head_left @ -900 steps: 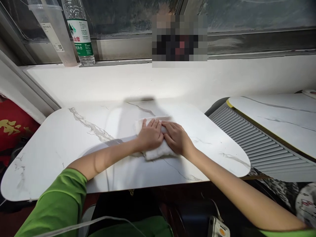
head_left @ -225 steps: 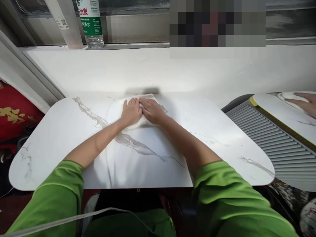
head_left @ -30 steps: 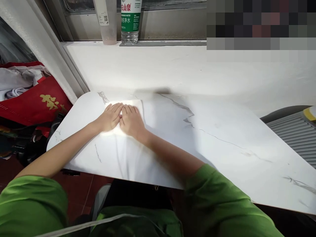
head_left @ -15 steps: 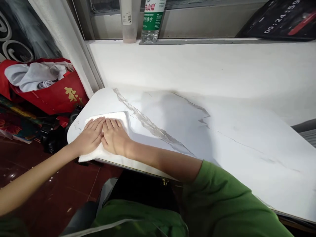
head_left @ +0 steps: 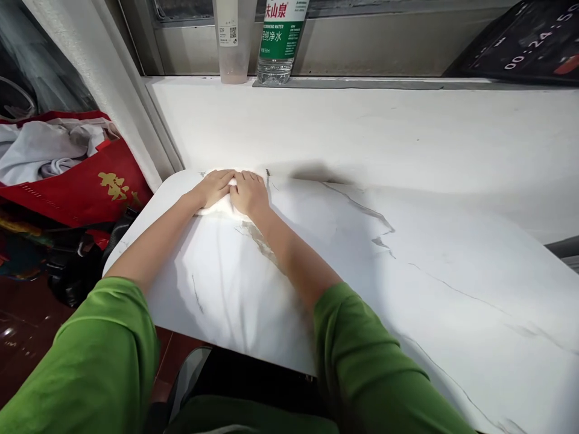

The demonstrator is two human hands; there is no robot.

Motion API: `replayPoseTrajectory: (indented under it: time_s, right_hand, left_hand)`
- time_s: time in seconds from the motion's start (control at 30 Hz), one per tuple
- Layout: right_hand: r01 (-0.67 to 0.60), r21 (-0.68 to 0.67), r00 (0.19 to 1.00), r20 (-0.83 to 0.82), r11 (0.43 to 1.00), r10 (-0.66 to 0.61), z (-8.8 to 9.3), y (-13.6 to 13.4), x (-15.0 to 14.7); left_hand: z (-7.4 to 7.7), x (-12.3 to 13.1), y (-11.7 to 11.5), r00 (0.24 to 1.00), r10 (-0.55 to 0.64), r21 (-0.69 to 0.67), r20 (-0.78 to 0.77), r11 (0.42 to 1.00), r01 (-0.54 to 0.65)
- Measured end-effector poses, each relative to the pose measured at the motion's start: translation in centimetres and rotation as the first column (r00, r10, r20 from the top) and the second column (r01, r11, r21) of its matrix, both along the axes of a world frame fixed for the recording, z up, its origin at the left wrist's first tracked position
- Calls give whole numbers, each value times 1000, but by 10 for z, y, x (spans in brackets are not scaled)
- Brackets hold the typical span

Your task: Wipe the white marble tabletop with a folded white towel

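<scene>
My left hand (head_left: 216,187) and my right hand (head_left: 250,191) lie side by side near the table's far edge, thumbs close together. Both press down on a white cloth (head_left: 221,208), fingers stretched forward over it. Most of the cloth is hidden beneath them; only a strip shows between and below the hands. Under it spreads a white table (head_left: 452,259) with grey marble veining and a rounded far-left corner.
Behind the table, a ledge carries a translucent plastic cup (head_left: 234,57), a water bottle (head_left: 277,54) and a dark screen showing a timer (head_left: 525,45). A red bag (head_left: 76,187) with pale fabric inside stands left, beside a white curtain (head_left: 104,72).
Both hands have slid the cloth from the table's near-left edge forward and slightly right to the far edge. My arms now reach farther out, and the view has shifted slightly right.
</scene>
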State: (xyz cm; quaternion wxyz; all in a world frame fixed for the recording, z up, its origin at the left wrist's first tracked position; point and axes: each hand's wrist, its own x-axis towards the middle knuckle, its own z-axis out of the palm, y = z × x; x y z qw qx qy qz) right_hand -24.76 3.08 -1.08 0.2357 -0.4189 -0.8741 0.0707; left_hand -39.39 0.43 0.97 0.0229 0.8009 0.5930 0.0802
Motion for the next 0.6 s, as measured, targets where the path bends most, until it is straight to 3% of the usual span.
replayPoseTrajectory:
  time_s: [0.13,0.3,0.43,0.6]
  right_hand:
    - [-20,39,998,58,999,18,-2,12,-10]
    - [-72,55,990,127,996,64,2,3,-23]
    - [-147,56,978,158,988,136,8,-26,-28]
    - [-246,21,954,182,969,239,19,-85,-29]
  left_hand:
    - [-1,-11,14,1000,-16,3,1,1000,16]
    - [2,-24,0,997,72,-33,-35,997,-73]
    - [6,-29,-35,989,134,-59,-62,989,-137]
    - [8,-36,-108,981,180,-47,-74,982,-184]
